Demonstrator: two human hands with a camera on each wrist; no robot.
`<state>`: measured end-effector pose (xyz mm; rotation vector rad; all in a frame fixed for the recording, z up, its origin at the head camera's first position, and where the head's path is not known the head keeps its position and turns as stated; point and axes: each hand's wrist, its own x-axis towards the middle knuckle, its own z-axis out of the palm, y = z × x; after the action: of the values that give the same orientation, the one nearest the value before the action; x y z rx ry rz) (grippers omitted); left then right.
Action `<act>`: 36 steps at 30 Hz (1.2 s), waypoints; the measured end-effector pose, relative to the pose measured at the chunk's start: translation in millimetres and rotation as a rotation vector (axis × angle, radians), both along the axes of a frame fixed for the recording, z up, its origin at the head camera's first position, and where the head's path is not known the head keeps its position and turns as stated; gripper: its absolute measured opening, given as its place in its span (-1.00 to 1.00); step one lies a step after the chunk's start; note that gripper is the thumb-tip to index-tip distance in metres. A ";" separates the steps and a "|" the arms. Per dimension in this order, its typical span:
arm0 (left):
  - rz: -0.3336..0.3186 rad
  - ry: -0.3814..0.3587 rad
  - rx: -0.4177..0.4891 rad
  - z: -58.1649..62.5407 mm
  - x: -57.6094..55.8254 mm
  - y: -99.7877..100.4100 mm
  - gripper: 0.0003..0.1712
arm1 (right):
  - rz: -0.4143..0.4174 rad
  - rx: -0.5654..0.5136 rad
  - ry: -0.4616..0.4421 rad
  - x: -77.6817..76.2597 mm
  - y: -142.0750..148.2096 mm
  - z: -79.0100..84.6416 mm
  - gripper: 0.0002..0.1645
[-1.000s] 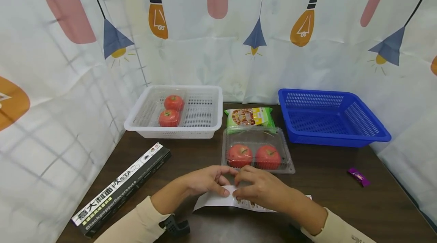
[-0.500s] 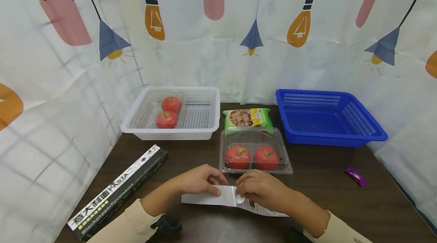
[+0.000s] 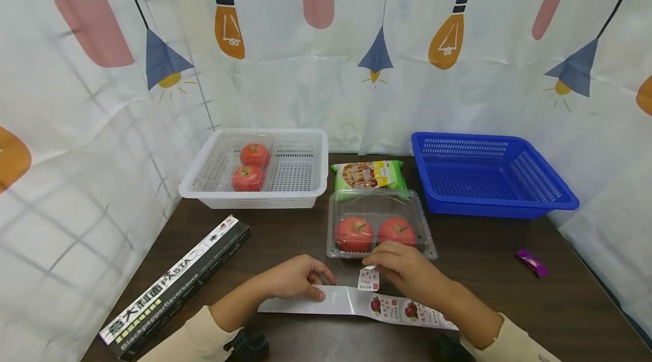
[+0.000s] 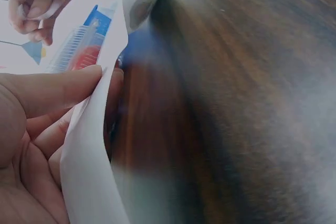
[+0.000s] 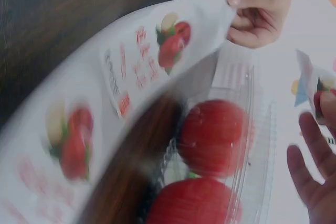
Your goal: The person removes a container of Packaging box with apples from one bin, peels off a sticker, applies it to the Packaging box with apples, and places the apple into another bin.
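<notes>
left hand (image 3: 295,278) pinching the label strip (image 3: 338,301) at six o'clock, and right hand (image 3: 412,271), grip clamped on a single label (image 3: 369,280), hovers near the clear tomato box (image 3: 379,207) at twelve o'clock!

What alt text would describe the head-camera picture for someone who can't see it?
A person's right hand pinches a small printed label while the left hand holds the blank end of a label strip. Just beyond sits a clear plastic box with two tomatoes; farther back stand a white basket and a blue basket.
</notes>
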<state>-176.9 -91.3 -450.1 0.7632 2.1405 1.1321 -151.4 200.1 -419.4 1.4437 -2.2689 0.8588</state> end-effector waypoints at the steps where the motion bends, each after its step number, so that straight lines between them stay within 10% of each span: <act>1: 0.005 0.010 -0.006 -0.5 0.5 -0.2 -0.72 | -0.026 0.009 0.012 -1.0 1.0 0.5 -0.70; 6: 0.005 0.102 -0.045 -1.4 1.9 -2.1 -0.72 | -0.165 0.041 -0.001 -7.3 6.7 4.1 -0.53; 13: 0.047 0.239 -0.042 1.4 -6.2 -7.4 -0.67 | -0.296 0.059 -0.264 -17.4 17.8 9.5 -0.43; 24: 0.464 -0.157 0.244 -7.5 -33.9 9.5 0.00 | -0.398 0.005 -0.413 -43.3 25.0 4.5 -0.29; 36: 0.533 -0.128 0.239 3.2 -42.3 26.1 0.02 | -0.421 0.060 -0.475 -66.2 24.4 9.7 -0.31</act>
<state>-219.2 -65.2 -446.8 0.2007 2.1822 1.6809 -217.6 224.5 -409.8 0.7793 -2.8170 1.0812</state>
